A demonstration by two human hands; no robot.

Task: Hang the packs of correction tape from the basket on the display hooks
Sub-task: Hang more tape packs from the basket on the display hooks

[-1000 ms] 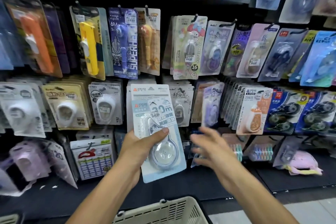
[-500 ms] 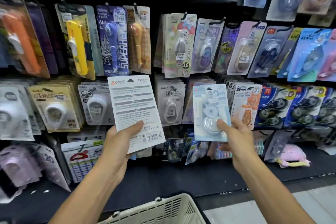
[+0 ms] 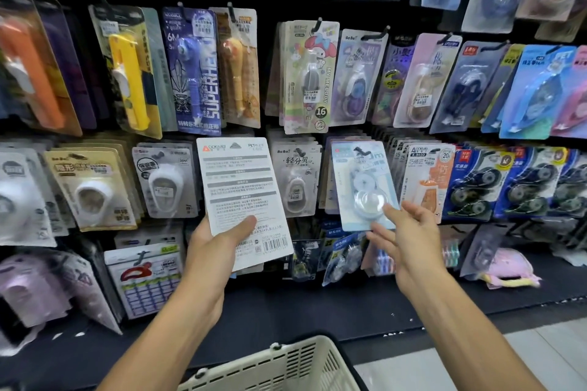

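My right hand [image 3: 409, 244], fingers loose, touches the pale blue blister pack [image 3: 365, 184] on its hook; it may slip off. My left hand [image 3: 216, 251] grips the white printed pack [image 3: 241, 194].

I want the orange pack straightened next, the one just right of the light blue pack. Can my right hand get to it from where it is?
Probably yes. The right hand is open and holds nothing, just below the orange pack, which hangs at the front of its hook with nothing across it.
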